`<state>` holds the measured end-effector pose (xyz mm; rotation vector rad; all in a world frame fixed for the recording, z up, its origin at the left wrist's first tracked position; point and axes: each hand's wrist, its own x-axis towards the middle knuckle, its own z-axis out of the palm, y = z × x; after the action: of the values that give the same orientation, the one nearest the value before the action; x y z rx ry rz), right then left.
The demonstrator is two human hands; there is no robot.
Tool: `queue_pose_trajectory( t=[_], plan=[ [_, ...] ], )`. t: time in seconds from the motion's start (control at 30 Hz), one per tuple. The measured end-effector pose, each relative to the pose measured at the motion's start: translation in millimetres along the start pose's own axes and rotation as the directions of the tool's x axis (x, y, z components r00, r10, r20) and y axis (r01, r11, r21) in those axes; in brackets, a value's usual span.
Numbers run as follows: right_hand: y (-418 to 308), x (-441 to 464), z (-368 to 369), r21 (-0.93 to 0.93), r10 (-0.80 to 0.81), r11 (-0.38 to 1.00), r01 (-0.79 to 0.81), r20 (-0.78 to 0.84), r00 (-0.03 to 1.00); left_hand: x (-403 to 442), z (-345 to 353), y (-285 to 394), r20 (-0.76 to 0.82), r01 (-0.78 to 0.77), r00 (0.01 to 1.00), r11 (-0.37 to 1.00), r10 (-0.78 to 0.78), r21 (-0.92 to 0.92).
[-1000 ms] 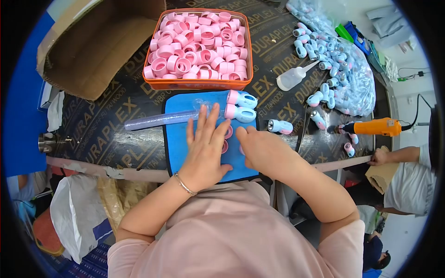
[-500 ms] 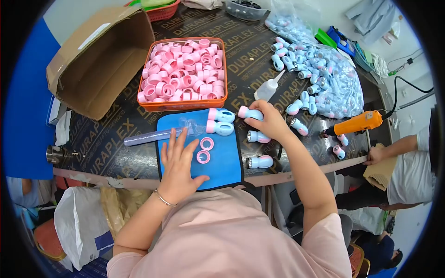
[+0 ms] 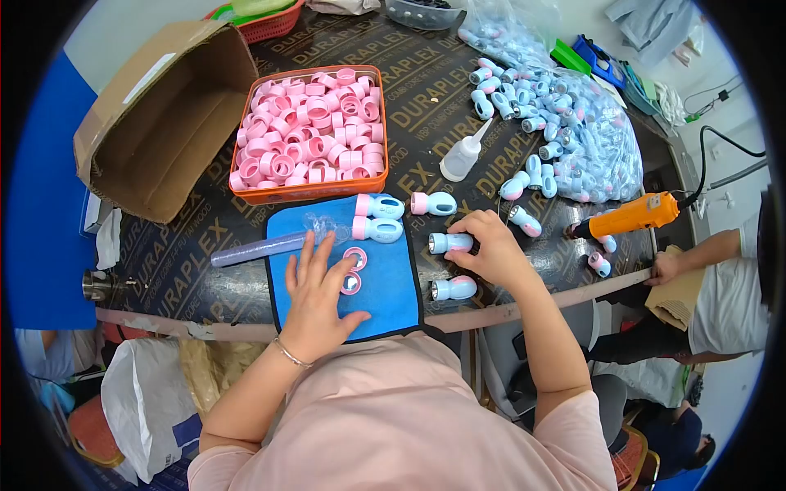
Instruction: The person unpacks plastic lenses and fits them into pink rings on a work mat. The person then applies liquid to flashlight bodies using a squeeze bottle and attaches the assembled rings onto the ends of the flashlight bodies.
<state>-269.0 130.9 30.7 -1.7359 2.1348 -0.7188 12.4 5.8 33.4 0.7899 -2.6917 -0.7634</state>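
Note:
My left hand (image 3: 318, 295) lies spread on the blue mat (image 3: 385, 303), its fingertips by the clear plastic film and the end of the purple roll (image 3: 255, 249). Right of its fingers are two pink rings (image 3: 350, 283). My right hand (image 3: 485, 250) has thumb and fingers around the rear of a light-blue flashlight (image 3: 450, 243) lying on the table. Below it lies another flashlight (image 3: 453, 288); above it sits one with a pink ring on its head (image 3: 433, 203). Two more pink-ringed flashlights (image 3: 378, 230) rest side by side at the mat's top right corner.
An orange tub (image 3: 308, 193) full of pink rings stands behind the mat, beside a cardboard box (image 3: 164, 114). To the right are a dropper bottle (image 3: 461, 159), a bag of flashlights (image 3: 602, 155) and an orange electric screwdriver (image 3: 634, 216). A person's hand (image 3: 665, 267) holds cardboard at the table edge.
My right hand has let go of the pink-ringed flashlight on the table and moved down to the flashlight below it. My left hand stays spread on the mat. The view has shifted slightly.

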Motion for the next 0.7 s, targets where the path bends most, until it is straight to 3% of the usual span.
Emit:
queue_pose_trajectory(
  t=[0.07, 0.17, 0.23, 0.3, 0.37, 0.4, 0.43, 0.47, 0.5, 0.53, 0.57, 0.63, 0.7],
  plan=[
    [-4, -1, 2, -0.010, -0.003, 1.000, 0.003, -0.005, 1.000, 0, 0, -1, -0.017, -0.010, 1.000, 1.000, 0.010, 0.007],
    [-24, -1, 2, 0.161, 0.039, 0.986, -0.038, -0.004, 0.999, 0, 2, -5, -0.066, -0.029, 0.997, 0.999, 0.030, 0.018],
    [-39, 1, 7, 0.290, -0.010, 0.957, 0.019, -0.033, 0.999, -1, 3, -7, -0.089, -0.024, 0.996, 0.999, 0.022, -0.029],
    [-53, 2, 19, 0.294, -0.149, 0.941, 0.167, -0.083, 0.985, -1, 0, -5, -0.132, -0.042, 0.990, 0.999, 0.040, -0.014],
    [-68, 3, 29, 0.287, -0.132, 0.951, 0.116, 0.040, 0.990, -1, -1, -5, -0.172, -0.058, 0.983, 0.998, 0.058, 0.003],
    [-78, 3, 34, 0.300, -0.119, 0.949, 0.100, 0.046, 0.992, 0, -1, -7, -0.156, -0.087, 0.986, 0.969, 0.052, -0.232],
    [-86, 3, 38, 0.305, -0.126, 0.946, 0.105, 0.047, 0.991, 1, -1, -6, -0.141, -0.109, 0.989, 0.884, 0.049, -0.456],
    [-93, 3, 41, 0.483, -0.051, 0.875, 0.013, 0.065, 0.997, -1, -2, -2, -0.087, -0.019, 0.995, 0.775, -0.047, -0.632],
    [-98, 2, 45, 0.639, 0.020, 0.765, -0.078, 0.097, 0.995, -3, 2, -4, -0.091, -0.017, 0.995, 0.778, -0.051, -0.628],
    [-98, 1, 53, 0.729, 0.060, 0.673, -0.123, 0.112, 0.992, -5, 8, -9, 0.039, 0.096, 0.990, 0.443, -0.138, -0.891],
    [-101, 2, 54, 0.731, 0.055, 0.672, -0.120, 0.113, 0.992, -6, 12, -12, 0.189, 0.195, 0.969, 0.022, -0.161, -0.981],
    [-107, 3, 53, 0.704, -0.072, 0.704, 0.089, -0.055, 0.996, -7, 13, -12, 0.196, 0.194, 0.970, -0.028, -0.147, -0.981],
    [-105, 4, 43, 0.625, -0.140, 0.758, 0.186, -0.123, 0.982, -6, 14, -8, 0.203, 0.194, 0.971, -0.079, -0.125, -0.978]
  ],
)
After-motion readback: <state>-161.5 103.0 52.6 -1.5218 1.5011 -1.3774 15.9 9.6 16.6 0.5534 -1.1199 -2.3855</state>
